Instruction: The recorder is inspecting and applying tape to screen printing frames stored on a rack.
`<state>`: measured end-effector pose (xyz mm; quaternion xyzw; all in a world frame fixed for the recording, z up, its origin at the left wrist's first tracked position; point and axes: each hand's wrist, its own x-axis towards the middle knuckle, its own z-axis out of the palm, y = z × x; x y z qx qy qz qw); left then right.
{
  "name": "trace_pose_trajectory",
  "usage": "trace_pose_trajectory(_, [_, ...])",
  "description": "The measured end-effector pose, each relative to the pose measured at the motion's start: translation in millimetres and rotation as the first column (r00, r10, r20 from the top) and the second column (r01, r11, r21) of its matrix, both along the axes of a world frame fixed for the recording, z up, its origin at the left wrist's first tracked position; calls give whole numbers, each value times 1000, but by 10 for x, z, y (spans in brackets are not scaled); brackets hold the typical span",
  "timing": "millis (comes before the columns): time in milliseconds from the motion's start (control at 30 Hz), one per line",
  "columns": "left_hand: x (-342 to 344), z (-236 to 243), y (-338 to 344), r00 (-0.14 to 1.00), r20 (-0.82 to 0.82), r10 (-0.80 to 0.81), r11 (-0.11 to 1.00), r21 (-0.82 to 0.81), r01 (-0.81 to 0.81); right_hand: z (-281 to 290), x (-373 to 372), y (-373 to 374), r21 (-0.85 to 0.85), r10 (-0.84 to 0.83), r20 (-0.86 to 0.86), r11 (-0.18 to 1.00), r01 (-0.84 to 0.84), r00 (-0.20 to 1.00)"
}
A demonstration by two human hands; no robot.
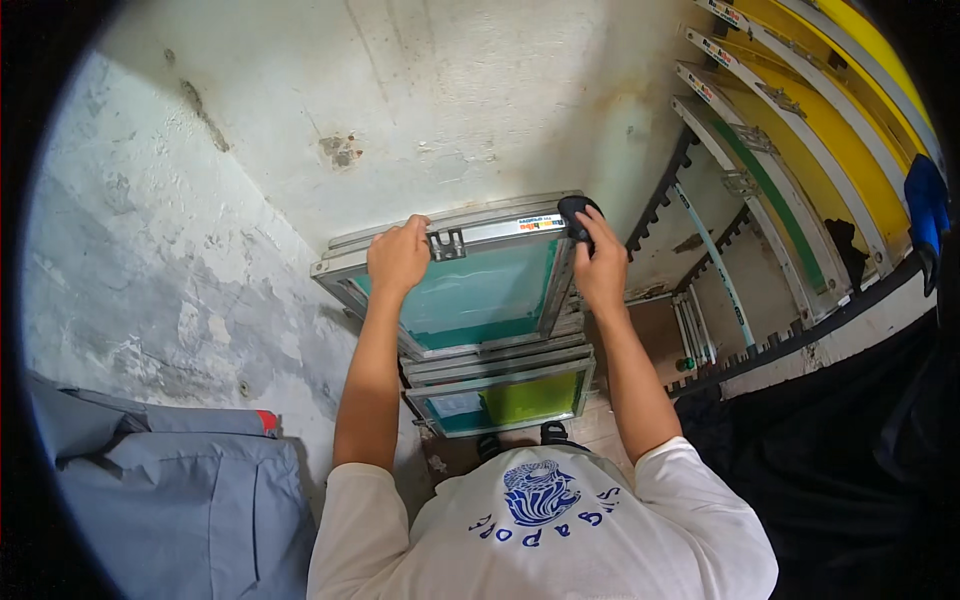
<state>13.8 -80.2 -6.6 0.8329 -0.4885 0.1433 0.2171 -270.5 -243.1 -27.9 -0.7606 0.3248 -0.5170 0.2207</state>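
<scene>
A silver-framed screen with turquoise mesh leans upright against the back wall, with other frames behind and below it. My left hand grips its top edge at the left, beside a metal clip. My right hand is closed at the frame's top right corner, its fingertips on a dark black object there, too unclear to name.
A lower stack holds a yellow-green screen. At right, a slotted rack holds yellow screens; a blue item hangs beside it. Grey fabric lies lower left, black cloth lower right. My feet show below the stack.
</scene>
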Motion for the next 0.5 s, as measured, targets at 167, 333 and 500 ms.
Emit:
trace_pose_trajectory(167, [13,9,7,999,-45,-4,1000,19,5,107,-175,-75,102,128,-26,987,-125,991])
trace_pose_trajectory(333, [-95,14,81,998,-61,-7,1000,-4,7,250,-28,-172,-211,47,-275,971,-108,960])
trace_pose_trajectory(500, [-202,48,133,995,-100,-10,1000,-1,10,287,175,-46,-197,233,-520,904,-380,822])
